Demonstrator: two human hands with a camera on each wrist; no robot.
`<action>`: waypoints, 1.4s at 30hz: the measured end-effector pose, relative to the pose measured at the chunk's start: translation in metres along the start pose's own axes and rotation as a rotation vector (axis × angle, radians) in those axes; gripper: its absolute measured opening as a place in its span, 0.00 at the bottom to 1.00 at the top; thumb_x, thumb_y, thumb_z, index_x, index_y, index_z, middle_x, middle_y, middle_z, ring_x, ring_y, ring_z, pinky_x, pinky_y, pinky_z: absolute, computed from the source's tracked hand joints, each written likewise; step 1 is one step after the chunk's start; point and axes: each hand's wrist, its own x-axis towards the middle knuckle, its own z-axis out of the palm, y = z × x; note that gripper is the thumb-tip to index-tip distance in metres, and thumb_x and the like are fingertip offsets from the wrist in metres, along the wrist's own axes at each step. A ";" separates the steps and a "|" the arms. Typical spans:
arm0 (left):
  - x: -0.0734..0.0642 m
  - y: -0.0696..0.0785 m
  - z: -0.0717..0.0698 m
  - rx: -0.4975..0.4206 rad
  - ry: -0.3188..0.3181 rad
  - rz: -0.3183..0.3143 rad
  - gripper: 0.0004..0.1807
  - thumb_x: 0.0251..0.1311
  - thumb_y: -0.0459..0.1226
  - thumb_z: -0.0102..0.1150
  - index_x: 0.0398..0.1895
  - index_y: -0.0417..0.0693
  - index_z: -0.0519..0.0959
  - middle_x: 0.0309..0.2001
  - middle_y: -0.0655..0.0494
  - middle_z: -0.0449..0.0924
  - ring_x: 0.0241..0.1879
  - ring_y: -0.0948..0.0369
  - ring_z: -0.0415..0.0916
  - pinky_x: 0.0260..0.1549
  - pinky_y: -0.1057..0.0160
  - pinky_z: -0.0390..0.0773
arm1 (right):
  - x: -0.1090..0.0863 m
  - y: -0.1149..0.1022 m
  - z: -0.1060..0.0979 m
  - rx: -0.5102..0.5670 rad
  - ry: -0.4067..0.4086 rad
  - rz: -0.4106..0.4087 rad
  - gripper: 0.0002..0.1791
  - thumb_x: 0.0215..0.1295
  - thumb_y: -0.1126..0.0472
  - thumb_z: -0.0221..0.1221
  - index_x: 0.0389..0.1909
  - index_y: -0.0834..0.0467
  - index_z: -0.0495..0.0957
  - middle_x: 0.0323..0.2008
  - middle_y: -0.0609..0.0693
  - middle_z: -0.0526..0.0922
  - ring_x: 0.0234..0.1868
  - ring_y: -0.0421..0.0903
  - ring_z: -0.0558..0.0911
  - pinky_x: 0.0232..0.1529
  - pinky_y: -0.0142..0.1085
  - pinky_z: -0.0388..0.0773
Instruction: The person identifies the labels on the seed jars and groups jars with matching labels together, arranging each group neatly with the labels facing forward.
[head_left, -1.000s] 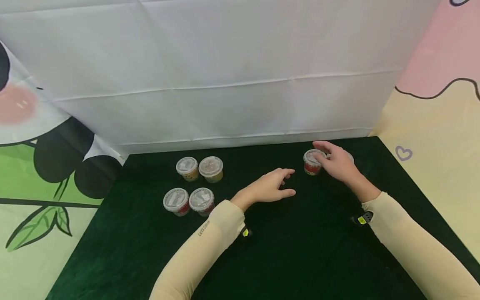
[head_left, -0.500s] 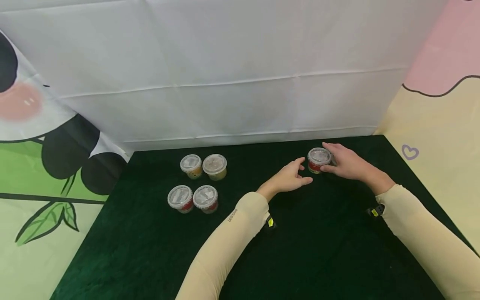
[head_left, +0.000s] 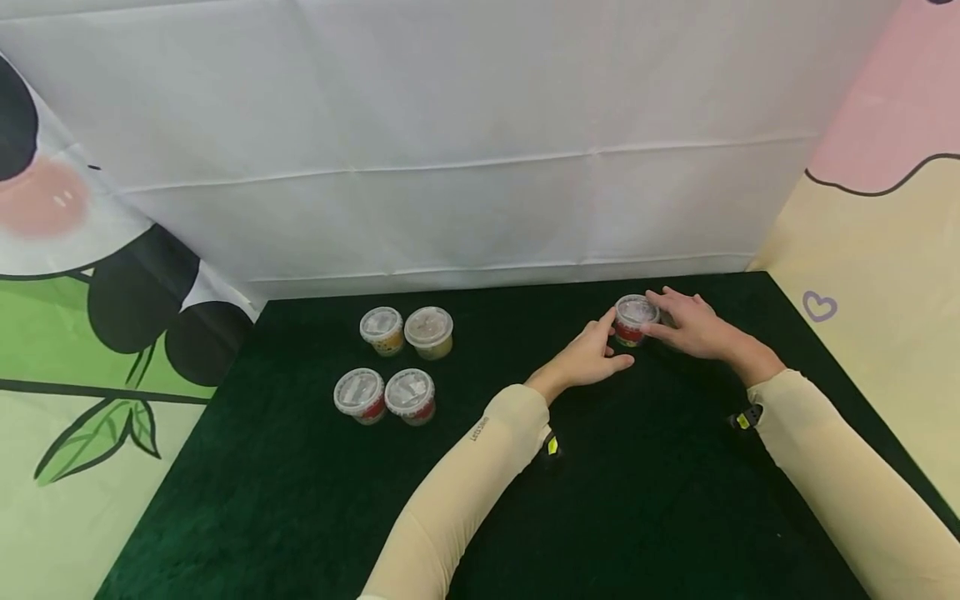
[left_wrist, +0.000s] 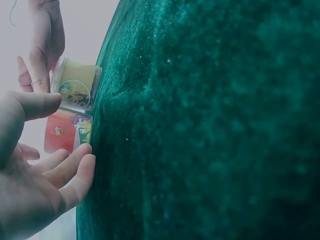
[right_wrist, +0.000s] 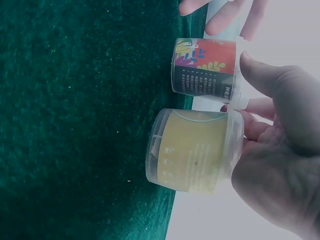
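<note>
A small lidded plastic tub (head_left: pixel 637 315) with a red label stands upright at the table's back right. My left hand (head_left: pixel 585 354) reaches to its left side, index fingertip right at the tub, thumb and other fingers spread. On its other side my right hand (head_left: pixel 693 329) has straight fingers at the lid's edge, and its thumb (right_wrist: pixel 265 75) lies by that lid in the right wrist view. A yellow-labelled tub (right_wrist: pixel 195 150) stands beside the red one (right_wrist: pixel 205 67), below my right palm; my right hand hides it in the head view.
Two red-labelled tubs (head_left: pixel 410 393) and two yellowish tubs (head_left: pixel 429 332) stand in pairs on the left of the dark green cloth (head_left: pixel 262 500). A white backdrop (head_left: pixel 480 167) rises behind the table's back edge, with printed cloth at both sides.
My left hand has moved right and away from me to the red-labelled tub. My right hand has shifted from over that tub's lid to its right side. The head view has turned slightly.
</note>
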 end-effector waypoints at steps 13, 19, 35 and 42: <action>0.001 0.006 0.003 0.015 -0.004 0.031 0.49 0.71 0.41 0.62 0.83 0.49 0.40 0.68 0.43 0.63 0.57 0.56 0.76 0.56 0.64 0.77 | -0.007 -0.001 -0.008 0.000 0.004 0.018 0.37 0.77 0.51 0.56 0.74 0.72 0.57 0.72 0.74 0.58 0.76 0.73 0.47 0.67 0.75 0.37; 0.001 0.006 0.004 0.005 0.000 0.059 0.48 0.71 0.40 0.61 0.83 0.48 0.40 0.68 0.41 0.64 0.58 0.55 0.76 0.57 0.63 0.76 | -0.010 -0.001 -0.011 -0.008 0.008 0.031 0.37 0.78 0.51 0.55 0.74 0.72 0.57 0.72 0.74 0.59 0.76 0.72 0.46 0.67 0.74 0.36; -0.001 -0.004 0.018 0.039 -0.039 0.072 0.49 0.71 0.41 0.60 0.83 0.48 0.37 0.69 0.42 0.64 0.62 0.57 0.72 0.61 0.65 0.72 | -0.017 0.005 0.006 -0.003 0.040 0.045 0.37 0.78 0.51 0.55 0.74 0.72 0.57 0.73 0.74 0.57 0.76 0.71 0.47 0.69 0.72 0.36; -0.007 -0.008 0.007 0.058 -0.005 0.040 0.49 0.71 0.40 0.60 0.82 0.47 0.37 0.69 0.42 0.64 0.62 0.56 0.72 0.62 0.62 0.72 | -0.004 -0.001 0.012 -0.003 0.072 0.007 0.36 0.77 0.51 0.55 0.74 0.71 0.59 0.73 0.72 0.60 0.76 0.70 0.48 0.69 0.72 0.36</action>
